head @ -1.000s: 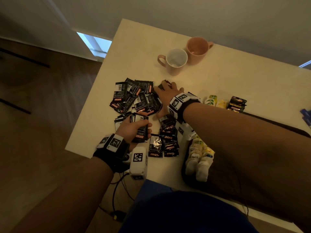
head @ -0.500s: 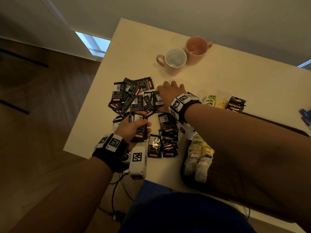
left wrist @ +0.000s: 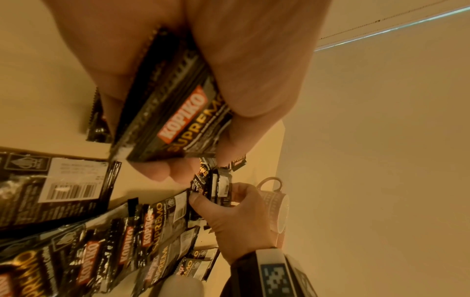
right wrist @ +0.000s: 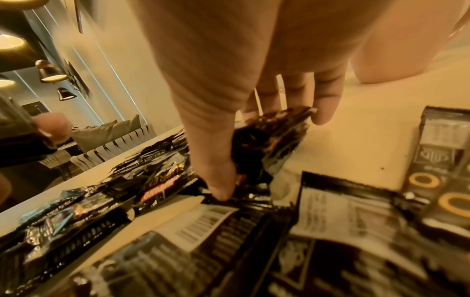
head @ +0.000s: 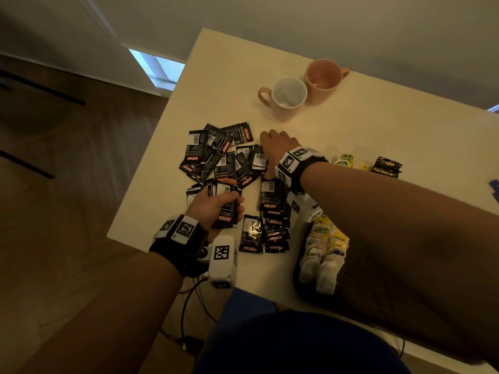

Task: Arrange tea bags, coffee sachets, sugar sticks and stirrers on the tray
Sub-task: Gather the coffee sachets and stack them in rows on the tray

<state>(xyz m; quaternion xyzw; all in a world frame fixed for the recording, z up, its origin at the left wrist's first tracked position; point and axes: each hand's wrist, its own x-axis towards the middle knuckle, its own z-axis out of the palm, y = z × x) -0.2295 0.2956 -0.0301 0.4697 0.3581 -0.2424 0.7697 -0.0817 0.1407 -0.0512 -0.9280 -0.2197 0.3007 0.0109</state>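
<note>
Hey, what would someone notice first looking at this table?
A sprawl of black coffee sachets covers the table's left part. The left hand grips a stack of sachets while the right hand pinches another. Two pink mugs stand behind.

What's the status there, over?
Left hand gripping sachet stack. Right hand pinching sachets from loose pile. Tea bags on tray. Nothing blocking.

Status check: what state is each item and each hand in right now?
left hand: grips a stack of coffee sachets.
right hand: pinches sachets at the pile's edge.
loose sachets: scattered on the table.
tea bags: lined on the tray.
mugs: upright, empty.
</note>
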